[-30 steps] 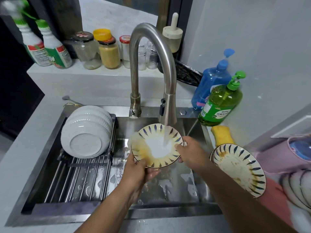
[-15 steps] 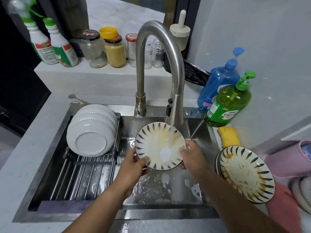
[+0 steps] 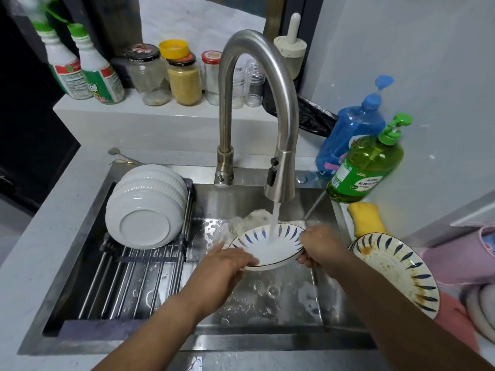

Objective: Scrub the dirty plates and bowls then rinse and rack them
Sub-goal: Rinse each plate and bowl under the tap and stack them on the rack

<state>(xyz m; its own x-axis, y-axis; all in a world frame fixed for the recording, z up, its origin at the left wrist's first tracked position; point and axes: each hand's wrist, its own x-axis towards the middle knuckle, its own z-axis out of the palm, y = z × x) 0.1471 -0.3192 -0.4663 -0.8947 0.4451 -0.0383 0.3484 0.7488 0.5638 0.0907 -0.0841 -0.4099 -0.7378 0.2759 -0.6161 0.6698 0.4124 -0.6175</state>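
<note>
The plate [image 3: 267, 247] sits nearly level under the tap [image 3: 280, 183] stream, over the sink [image 3: 267, 303]. The left hand [image 3: 222, 269] lies across its near-left rim; the right hand [image 3: 318, 247] grips the right rim (fingers curl underneath, hidden). The rack [image 3: 128, 279] lies left, so the left hand is nearer. The plate's underside is unseen.
</note>
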